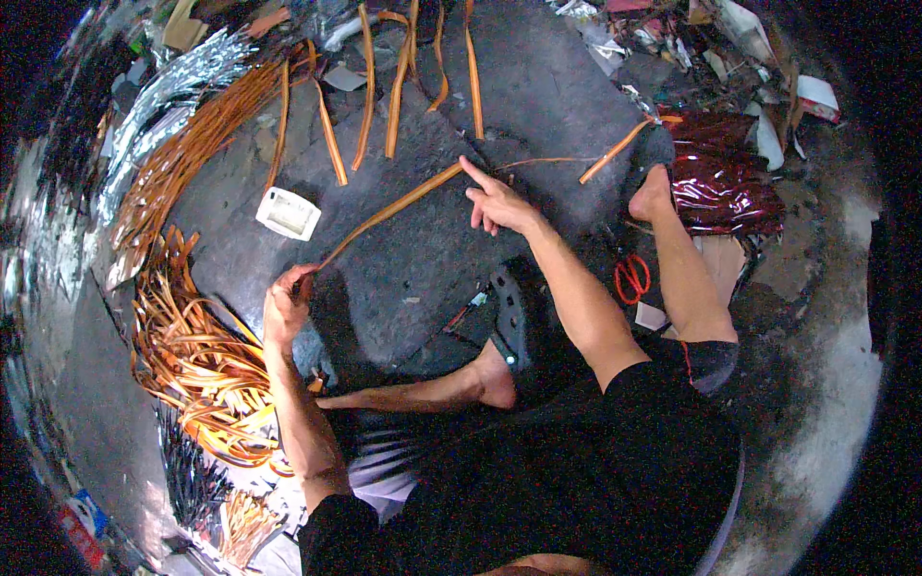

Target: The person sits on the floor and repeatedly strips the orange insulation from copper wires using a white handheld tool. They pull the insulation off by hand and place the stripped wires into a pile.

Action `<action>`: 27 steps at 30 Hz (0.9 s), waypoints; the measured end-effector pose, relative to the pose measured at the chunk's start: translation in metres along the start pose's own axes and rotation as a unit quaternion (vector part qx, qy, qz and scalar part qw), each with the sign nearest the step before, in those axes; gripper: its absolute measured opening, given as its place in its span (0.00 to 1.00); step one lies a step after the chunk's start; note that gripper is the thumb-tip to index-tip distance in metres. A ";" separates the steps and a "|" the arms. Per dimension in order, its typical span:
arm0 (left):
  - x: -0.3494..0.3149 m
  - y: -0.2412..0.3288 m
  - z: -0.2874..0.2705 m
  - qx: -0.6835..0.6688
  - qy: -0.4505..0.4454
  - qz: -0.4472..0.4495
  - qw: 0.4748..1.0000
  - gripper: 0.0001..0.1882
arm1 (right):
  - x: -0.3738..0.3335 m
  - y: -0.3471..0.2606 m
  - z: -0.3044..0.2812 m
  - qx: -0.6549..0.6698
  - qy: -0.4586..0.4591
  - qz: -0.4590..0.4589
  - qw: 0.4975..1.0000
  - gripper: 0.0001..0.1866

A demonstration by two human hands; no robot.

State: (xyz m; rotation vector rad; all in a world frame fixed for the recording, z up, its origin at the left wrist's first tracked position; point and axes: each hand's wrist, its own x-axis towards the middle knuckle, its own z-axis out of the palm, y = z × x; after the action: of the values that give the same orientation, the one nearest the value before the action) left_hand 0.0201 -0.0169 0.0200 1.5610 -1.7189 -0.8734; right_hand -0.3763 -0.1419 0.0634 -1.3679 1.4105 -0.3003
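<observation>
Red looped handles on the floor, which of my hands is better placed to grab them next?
Probably the right hand: it is nearer the red looped handles, which lie to its right. The left hand is farther off, closed on the long flat orange strip.

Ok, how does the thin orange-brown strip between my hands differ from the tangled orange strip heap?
The thin orange-brown strip is a single length; the tangled orange strip heap has many. The strip curves gently, while the heap loops over itself. The strip runs from left hand to right hand; the heap lies beside the left forearm. Both share orange tones.
</observation>
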 end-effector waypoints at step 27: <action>0.016 -0.007 0.018 -0.075 -0.092 -0.153 0.981 0.09 | 0.075 -0.121 0.177 -0.447 0.111 -0.459 0.760 0.18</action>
State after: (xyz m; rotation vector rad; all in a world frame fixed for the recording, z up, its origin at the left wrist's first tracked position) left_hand 0.0079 -0.0320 0.0040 1.7114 -1.5133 -1.3065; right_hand -0.1496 -0.1553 0.0545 -2.8965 0.9371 -0.4467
